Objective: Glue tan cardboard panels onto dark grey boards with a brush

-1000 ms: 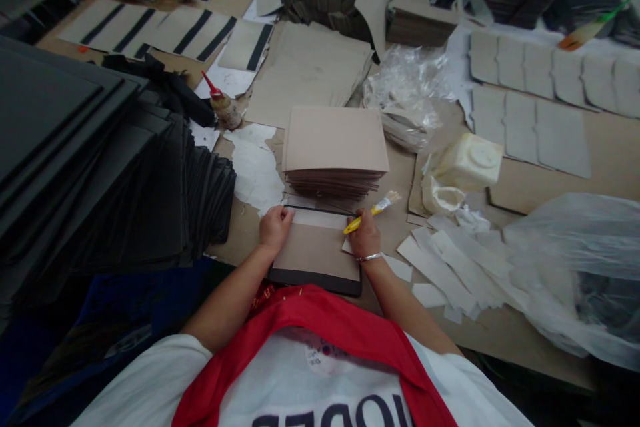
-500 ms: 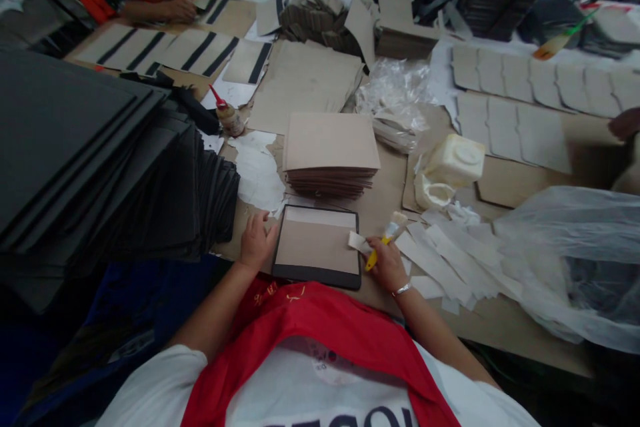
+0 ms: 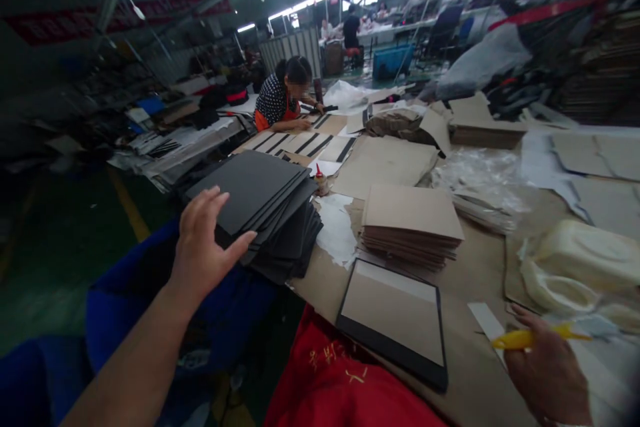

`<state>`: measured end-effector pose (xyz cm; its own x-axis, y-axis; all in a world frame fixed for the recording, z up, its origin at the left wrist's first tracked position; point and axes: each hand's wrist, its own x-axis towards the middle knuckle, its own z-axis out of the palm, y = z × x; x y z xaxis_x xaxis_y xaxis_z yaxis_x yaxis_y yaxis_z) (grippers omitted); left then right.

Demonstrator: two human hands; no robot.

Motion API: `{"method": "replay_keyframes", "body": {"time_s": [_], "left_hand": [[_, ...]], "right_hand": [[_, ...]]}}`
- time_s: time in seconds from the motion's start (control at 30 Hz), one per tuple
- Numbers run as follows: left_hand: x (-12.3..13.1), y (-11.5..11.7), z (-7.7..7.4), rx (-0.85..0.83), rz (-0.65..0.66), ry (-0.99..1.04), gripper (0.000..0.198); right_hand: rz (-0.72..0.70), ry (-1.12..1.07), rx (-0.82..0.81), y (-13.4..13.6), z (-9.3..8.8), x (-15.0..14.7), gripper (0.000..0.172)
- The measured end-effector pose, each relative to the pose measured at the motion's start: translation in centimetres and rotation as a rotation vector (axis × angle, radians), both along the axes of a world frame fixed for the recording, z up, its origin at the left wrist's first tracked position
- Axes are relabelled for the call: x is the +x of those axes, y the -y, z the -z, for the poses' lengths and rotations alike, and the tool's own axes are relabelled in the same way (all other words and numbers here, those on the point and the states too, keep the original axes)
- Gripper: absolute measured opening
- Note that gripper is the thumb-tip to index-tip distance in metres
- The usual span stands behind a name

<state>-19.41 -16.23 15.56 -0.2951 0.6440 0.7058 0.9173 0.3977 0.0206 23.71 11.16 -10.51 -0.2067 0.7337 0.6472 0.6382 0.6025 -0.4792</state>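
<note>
My left hand point(image 3: 204, 245) is raised with fingers spread, open, reaching over the near edge of a tall stack of black sheets point(image 3: 260, 200). It holds nothing. My right hand point(image 3: 547, 370) rests at the lower right, closed round a yellow-handled brush point(image 3: 530, 338). A white paper strip point(image 3: 487, 321) lies just left of that hand. Between my hands lies a black-edged board with a tan card on it point(image 3: 395, 317), at the table's near edge. Behind it stands a stack of tan cards point(image 3: 411, 221).
A white plastic jug point(image 3: 575, 260) sits at the right. A small glue bottle with a red tip point(image 3: 320, 180) stands behind the black stack. A person point(image 3: 283, 97) works at the far end over striped cards point(image 3: 300, 143). Blue bins point(image 3: 150, 280) stand below left.
The camera has swung up and to the left. My left hand left the board's edge and lifted toward the black stack. My right hand, with the brush, drew away to the right.
</note>
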Motion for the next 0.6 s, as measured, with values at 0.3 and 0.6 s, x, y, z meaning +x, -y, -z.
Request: {"method": "replay_keyframes", "body": {"time_s": [0.3, 0.6], "left_hand": [[-5.5, -0.7, -1.7, -0.387, 0.157, 0.144, 0.025], [12.4, -3.2, 2.9, -0.335, 0.567, -0.278, 0.015]], "right_hand": [[-0.462, -0.101, 0.034, 6.6, -9.0, -10.3, 0.029], [-0.743, -0.648, -0.709, 11.0, -14.8, -16.6, 0.03]]}}
